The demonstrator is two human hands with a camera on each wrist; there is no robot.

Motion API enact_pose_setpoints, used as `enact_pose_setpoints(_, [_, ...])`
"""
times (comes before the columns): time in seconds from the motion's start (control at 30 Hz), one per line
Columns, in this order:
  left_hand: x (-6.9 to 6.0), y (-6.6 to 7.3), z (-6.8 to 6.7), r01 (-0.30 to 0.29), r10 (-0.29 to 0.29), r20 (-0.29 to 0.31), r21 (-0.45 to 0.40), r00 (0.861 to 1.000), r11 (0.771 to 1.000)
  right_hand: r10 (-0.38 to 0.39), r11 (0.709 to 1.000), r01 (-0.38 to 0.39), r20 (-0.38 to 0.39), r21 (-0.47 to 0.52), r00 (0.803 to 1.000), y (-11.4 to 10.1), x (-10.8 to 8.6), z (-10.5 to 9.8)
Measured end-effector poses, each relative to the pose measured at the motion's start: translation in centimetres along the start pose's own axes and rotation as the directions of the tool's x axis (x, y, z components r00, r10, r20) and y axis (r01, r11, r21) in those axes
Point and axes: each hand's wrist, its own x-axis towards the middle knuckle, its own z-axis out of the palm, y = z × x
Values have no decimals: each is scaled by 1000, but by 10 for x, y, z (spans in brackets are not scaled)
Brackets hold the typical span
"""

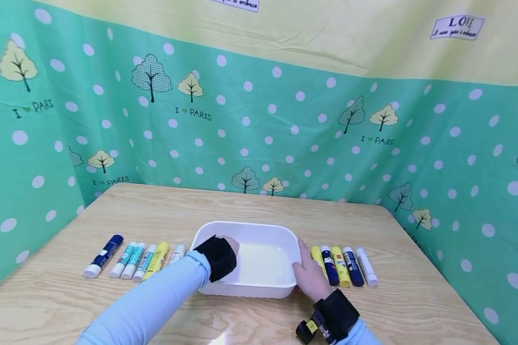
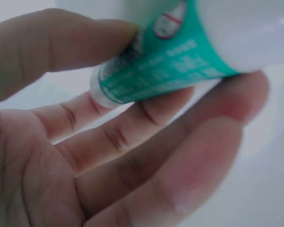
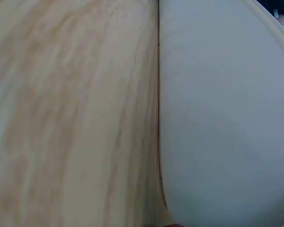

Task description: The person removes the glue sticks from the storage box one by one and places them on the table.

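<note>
A white plastic bin [image 1: 263, 290] stands on the table in the head view. Inside it, my left hand [image 1: 232, 243] pinches a glue stick [image 2: 165, 66] between thumb and fingertips. That glue stick has a teal label and a white end; in the head view it is hidden behind the wrist. At the bin's right side, my right hand [image 1: 311, 275] grips the rim, the thumb over the edge and the other fingers outside. The right wrist view shows the bin's outer wall [image 3: 222, 113] against the wood, with hardly any of the hand visible.
Left of the bin lie several glue sticks: a navy one [image 1: 104, 256], teal ones [image 1: 134, 260], a yellow one [image 1: 156, 261] and a whitish one [image 1: 178, 252]. A row of yellow, navy [image 1: 330, 266] and white [image 1: 367, 266] sticks lies right of my right hand. A patterned curtain [image 1: 259, 120] surrounds the table.
</note>
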Motion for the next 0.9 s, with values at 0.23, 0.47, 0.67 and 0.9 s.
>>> enact_pose_setpoints(0.23, [7, 0, 0, 176, -155, 84, -400, 984, 899, 14, 1000, -14, 2, 9, 1000, 0, 0, 0])
enact_pose_setpoints(0.47, [13, 0, -3, 230, -176, 153, -515, 972, 826, 6, 1000, -6, 13, 11, 1000, 1, 0, -1])
enact_pose_setpoints(0.67, [20, 1, -5, 195, -151, 127, -520, 980, 831, 3, 1000, -3, 12, 22, 1000, 0, 1, -2])
enact_pose_setpoints(0.9, [34, -4, 1, 156, -118, 115, -413, 986, 897, -7, 1000, 7, 18, 28, 1000, 1, -1, -1])
